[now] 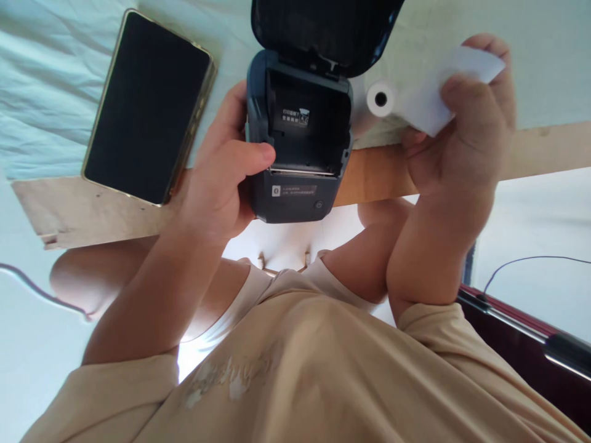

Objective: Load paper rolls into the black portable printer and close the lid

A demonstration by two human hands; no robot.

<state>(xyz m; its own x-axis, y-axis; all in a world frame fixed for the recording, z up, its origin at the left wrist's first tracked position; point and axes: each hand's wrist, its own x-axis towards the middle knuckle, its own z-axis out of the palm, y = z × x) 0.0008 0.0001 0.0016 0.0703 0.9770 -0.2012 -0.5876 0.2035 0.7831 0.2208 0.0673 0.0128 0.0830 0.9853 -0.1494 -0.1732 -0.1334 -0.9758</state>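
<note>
Left to right, from the head view. 1 pale cable [41, 289], far left, below table level. 1 dark-screened device [148, 107] in a gold-rimmed case, screen up, lower end over the bare wooden edge [92, 209], rest of it on the 1 pale green cloth [46, 111].

Then left hand [217, 166]: fingers closed around the left side of 1 dark printer [300, 141], thumb pressed on the front-left rim of its bay. Printer sits mid-view, front end past the wooden edge, right above the lap. 1 lid [323, 31], swung fully open, away from the person. No roll in the bay. 2 printed markings: 1 inside the bay [295, 117], 1 on the front face [295, 191]. 1 power button [318, 204], front right.

Just right of printer: 1 paper roll [381, 98], on the cloth, 1 black core facing the camera.

Right hand [478, 132]: thumb and fingers pinching 1 piece of white paper [478, 64], near the roll; blurred, can't tell if it's joined to it.

Far right, lower: 1 dark red item [521, 357], 1 thin black cable [530, 258] by it.
</note>
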